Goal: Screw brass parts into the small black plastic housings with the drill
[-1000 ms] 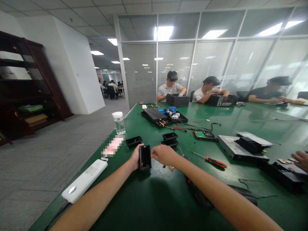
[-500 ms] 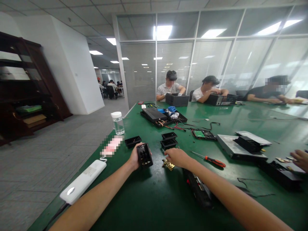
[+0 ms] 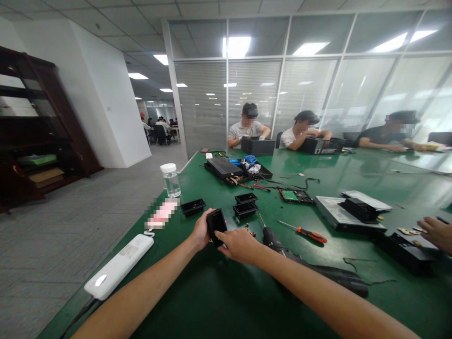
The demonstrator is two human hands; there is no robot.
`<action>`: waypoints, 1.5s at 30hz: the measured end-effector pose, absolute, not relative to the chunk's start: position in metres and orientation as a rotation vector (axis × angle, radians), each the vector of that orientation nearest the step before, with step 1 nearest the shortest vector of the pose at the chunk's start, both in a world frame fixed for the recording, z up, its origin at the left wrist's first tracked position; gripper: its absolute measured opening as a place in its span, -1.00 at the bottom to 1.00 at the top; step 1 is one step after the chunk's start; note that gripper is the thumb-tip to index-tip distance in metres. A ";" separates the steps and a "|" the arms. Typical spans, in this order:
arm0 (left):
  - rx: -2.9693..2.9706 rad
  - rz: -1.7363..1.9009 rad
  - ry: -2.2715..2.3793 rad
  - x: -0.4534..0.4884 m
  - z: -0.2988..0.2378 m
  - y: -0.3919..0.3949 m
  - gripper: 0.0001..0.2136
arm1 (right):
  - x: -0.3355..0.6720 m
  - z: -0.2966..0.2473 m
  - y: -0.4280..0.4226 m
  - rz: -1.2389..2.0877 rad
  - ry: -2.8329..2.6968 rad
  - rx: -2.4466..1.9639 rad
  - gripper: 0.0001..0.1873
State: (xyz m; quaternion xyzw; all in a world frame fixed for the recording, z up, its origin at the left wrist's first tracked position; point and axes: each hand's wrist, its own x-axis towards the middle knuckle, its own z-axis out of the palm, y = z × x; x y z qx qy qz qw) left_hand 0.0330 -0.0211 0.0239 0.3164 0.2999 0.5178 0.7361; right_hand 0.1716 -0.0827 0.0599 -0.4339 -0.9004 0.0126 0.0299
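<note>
While the left hand [image 3: 202, 231] is wrapped round the side of a small black box [image 3: 216, 219], the right hand [image 3: 239, 244] meets it from the other side, index finger laid on or in the dark opening. Whether the right hand's fingers pinch anything I cannot tell, since they hide their own undersides. The black box is tilted and held over the green table [image 3: 212, 301], to the left of an orange-handled screwdriver [image 3: 305, 232], which serves as the reference here.

Left of the screwdriver, partly behind the right hand, lie small brass-coloured pieces [image 3: 251, 231], too small to make out singly. A black power tool [image 3: 272, 241] starts left of the screwdriver and runs below it, partly covered by the right forearm. Farther back and left of the screwdriver are two black trays [image 3: 246, 210], one behind the other; a third tray [image 3: 193, 207] lies farther left. Well to the screwdriver's left are a lidded clear jar [image 3: 172, 182] and a white power strip [image 3: 122, 264].

Just behind the screwdriver is a drive with a green board [image 3: 295, 196]; to its right, a silver case [image 3: 334, 215] and, well apart, a co-worker's hand [image 3: 437, 233]. Across the table, far beyond the screwdriver, sit three people [image 3: 247, 129].
</note>
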 end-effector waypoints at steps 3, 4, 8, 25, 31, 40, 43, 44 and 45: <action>0.707 1.148 0.672 0.034 0.022 -0.021 -0.72 | 0.170 0.059 -0.080 0.036 -2.796 -1.337 -0.65; 0.714 1.150 0.678 0.035 0.021 -0.021 -0.71 | 0.170 0.058 -0.079 0.034 -2.802 -1.325 -0.67; 0.704 1.137 0.710 0.036 0.020 -0.021 -0.70 | 0.169 0.055 -0.076 0.012 -2.820 -1.308 -0.71; 0.414 1.291 0.605 0.033 0.031 -0.012 -0.48 | 0.182 0.032 -0.086 1.466 -1.751 -1.384 -0.81; 0.432 1.342 0.587 0.041 0.030 -0.019 -0.45 | 0.164 0.025 -0.083 1.763 -1.008 -1.026 -0.83; 0.414 1.374 0.602 0.044 0.031 -0.023 -0.47 | 0.149 0.017 -0.077 1.642 -1.013 -1.107 -0.85; 0.403 1.416 0.602 0.040 0.032 -0.020 -0.48 | 0.150 0.015 -0.082 1.584 -1.094 -1.168 -0.83; 0.392 1.441 0.603 0.037 0.034 -0.018 -0.48 | 0.152 0.016 -0.084 1.566 -1.140 -1.195 -0.82; 0.375 1.468 0.604 0.034 0.035 -0.016 -0.48 | 0.156 0.016 -0.085 1.549 -1.193 -1.228 -0.81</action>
